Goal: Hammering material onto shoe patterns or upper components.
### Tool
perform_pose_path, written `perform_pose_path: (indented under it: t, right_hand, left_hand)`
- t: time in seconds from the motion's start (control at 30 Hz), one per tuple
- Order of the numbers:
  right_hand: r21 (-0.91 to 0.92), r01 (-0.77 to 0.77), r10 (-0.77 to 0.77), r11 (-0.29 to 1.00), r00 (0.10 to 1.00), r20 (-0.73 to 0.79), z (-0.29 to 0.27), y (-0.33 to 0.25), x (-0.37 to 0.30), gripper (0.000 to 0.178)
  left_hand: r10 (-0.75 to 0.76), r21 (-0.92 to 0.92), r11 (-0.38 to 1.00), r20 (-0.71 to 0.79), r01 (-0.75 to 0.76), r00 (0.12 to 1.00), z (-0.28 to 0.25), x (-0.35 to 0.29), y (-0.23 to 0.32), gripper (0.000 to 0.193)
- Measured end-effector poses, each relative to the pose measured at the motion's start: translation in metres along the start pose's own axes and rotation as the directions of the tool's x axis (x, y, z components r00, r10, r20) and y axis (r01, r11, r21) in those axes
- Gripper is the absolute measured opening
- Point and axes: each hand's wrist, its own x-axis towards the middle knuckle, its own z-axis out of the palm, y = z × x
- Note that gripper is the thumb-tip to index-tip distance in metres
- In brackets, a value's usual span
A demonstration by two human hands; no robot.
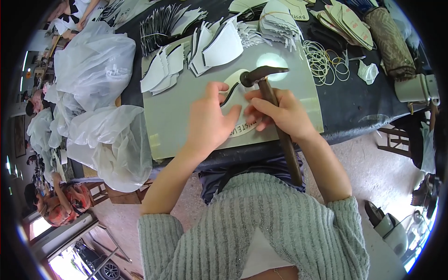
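Observation:
My right hand [280, 112] is wrapped round the dark handle of a hammer [283, 144]; its metal head points away from me above a grey board [172, 130]. Under and between my hands lies a pale, curved flat pattern piece [240, 130] with lettering near its front edge. A black-edged white piece [232, 91] rests on it, partly hidden by my fingers. My left hand [210, 119] is at the left side of these pieces, thumb and forefinger spread apart, its other fingers mostly hidden.
Stacks of white cut pieces [224, 46] and a black-edged bundle [156, 30] stand along the board's far side. Rubber bands [317, 60], scissors [347, 58] and a crumpled white scrap [368, 73] lie right. Large plastic bags [95, 65] fill the left. People [63, 203] sit beyond.

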Motion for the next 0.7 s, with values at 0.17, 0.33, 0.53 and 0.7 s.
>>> perform_pose_path:
  t: [0.17, 0.33, 0.53, 0.7]
  right_hand:
    - [0.075, -0.058, 0.06, 0.996, 0.998, -0.025, 0.0, 0.003, 0.005, 0.037]
    - [0.078, -0.078, 0.08, 0.994, 0.997, -0.023, 0.001, 0.002, 0.006, 0.039]
    - [0.093, -0.077, 0.081, 0.993, 0.996, -0.031, 0.002, 0.002, 0.004, 0.038]
    - [0.087, -0.074, 0.077, 0.993, 0.997, -0.03, 0.003, 0.002, 0.005, 0.038]
  left_hand:
    - [0.183, 0.227, 0.96, -0.073, -0.162, 0.98, 0.009, -0.002, -0.001, 0.039]
    - [0.055, -0.023, 0.998, -0.031, -0.056, 0.998, 0.0, 0.006, -0.011, 0.035]
    - [0.07, 0.112, 0.992, -0.059, -0.063, 0.996, 0.003, 0.007, -0.012, 0.036]
    - [-0.092, -0.161, 0.981, 0.094, 0.107, 0.991, -0.018, 0.015, -0.016, 0.037]
